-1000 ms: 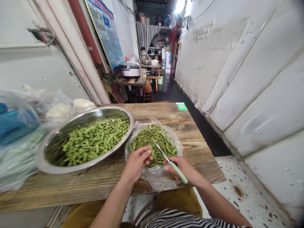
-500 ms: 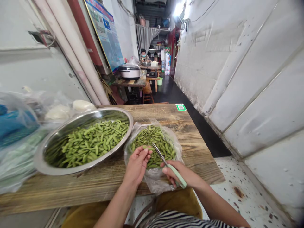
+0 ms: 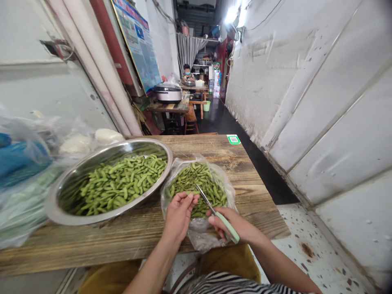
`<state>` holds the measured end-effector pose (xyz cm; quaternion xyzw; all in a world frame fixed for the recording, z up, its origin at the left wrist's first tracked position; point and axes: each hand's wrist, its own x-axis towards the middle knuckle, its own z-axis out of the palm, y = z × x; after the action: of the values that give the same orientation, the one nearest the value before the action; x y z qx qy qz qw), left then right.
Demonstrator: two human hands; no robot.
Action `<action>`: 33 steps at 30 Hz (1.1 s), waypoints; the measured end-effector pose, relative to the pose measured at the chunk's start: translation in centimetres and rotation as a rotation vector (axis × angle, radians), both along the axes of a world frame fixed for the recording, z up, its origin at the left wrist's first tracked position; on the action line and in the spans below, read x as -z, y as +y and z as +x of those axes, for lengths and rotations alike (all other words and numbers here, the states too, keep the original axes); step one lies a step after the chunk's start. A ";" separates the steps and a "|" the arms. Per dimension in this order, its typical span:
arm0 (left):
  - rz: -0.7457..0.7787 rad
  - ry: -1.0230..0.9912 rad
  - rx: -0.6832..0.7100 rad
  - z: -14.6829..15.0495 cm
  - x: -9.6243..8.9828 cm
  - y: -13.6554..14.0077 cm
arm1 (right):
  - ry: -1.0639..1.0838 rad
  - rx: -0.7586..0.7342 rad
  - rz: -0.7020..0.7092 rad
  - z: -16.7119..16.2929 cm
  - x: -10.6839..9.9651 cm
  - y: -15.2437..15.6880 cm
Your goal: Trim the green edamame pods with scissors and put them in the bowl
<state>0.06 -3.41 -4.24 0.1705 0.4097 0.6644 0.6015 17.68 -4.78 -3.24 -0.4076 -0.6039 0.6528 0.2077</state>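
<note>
My left hand pinches a green soybean pod between thumb and fingers, over the clear plastic bag. Wrapped around the pale green handles of a pair of scissors, my right hand is closed. The metal blades point up and left, with their tips close to the pinched pod. Inside the bag lies a heap of soybean pods with small trimmings among them. To the left, a wide steel basin holds many more pods.
The wooden table carries a green QR sticker at its far corner. Plastic bags crowd the left side. Beyond are a second table with a white-lidded cooker, a stool and a seated person. A wall runs along the right.
My left hand has shifted slightly right with the pod, nearer the scissor blades. My right hand is almost where it was, still gripping the scissors.
</note>
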 end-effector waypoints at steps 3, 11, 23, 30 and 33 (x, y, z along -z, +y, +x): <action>0.021 0.038 -0.004 0.3 0.3 -0.2 | 0.011 0.017 -0.033 -0.1 0.0 0.1; 0.174 0.904 -0.422 -4.4 -2.4 0.1 | 0.086 0.127 -0.101 0.1 0.6 0.5; 0.022 2.249 0.144 -4.9 -1.2 1.4 | 0.081 0.097 -0.091 0.6 1.1 0.4; -0.190 2.222 0.154 -5.6 0.4 2.3 | 0.076 0.080 -0.093 0.6 0.8 0.2; -0.085 2.028 0.078 -6.0 0.1 2.2 | 0.051 0.093 -0.102 0.3 0.7 0.3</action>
<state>-5.92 -1.22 -4.35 0.6454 0.7444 0.1711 -0.0028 18.01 -4.52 -3.97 -0.4283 -0.5450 0.6824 0.2320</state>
